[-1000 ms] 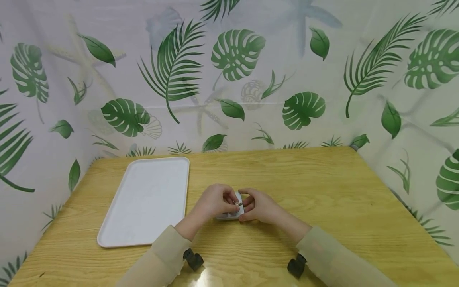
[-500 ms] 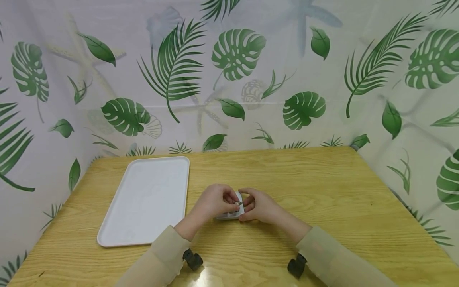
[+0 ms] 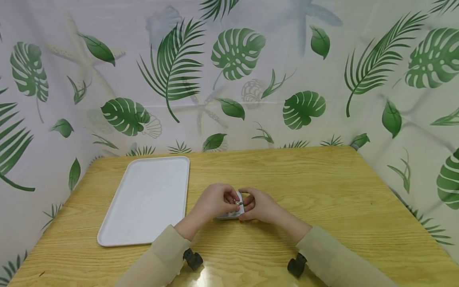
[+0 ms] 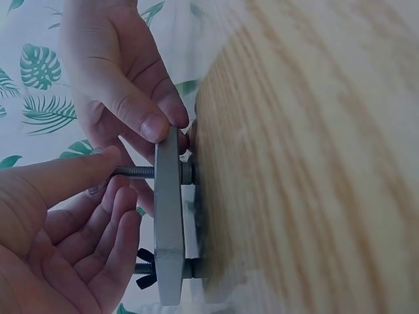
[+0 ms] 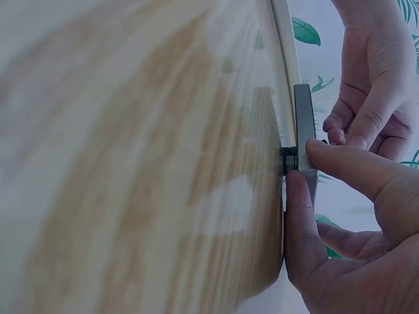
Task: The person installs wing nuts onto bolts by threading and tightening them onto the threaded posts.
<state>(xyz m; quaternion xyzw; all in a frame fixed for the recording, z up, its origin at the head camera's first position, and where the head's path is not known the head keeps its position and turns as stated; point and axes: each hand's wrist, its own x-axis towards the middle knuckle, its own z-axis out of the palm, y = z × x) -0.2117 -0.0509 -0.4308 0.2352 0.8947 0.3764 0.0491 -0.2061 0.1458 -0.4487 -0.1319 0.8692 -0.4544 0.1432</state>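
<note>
A small flat grey metal plate [image 3: 228, 216] sits between both hands near the middle of the wooden table. Bolts stick up through it, their heads holding it just above the tabletop. My left hand [image 3: 215, 201] pinches the upper end of one threaded bolt [image 4: 137, 172] between thumb and fingers; a small piece there is mostly hidden by the fingertips. Further along, a black wing nut [image 4: 146, 269] sits on another bolt. My right hand [image 3: 261, 206] grips the plate's right end, thumb on top and a finger beneath, as the right wrist view shows.
A white rectangular tray [image 3: 147, 199] lies on the table [image 3: 305, 179] to the left. Behind and at the sides hangs a leaf-printed cloth [image 3: 265, 131]. Black wrist cameras [image 3: 193, 260] sit at both sleeve cuffs.
Both hands keep their places on the bolt and plate. Only the left fingertips shift slightly at the bolt's end.
</note>
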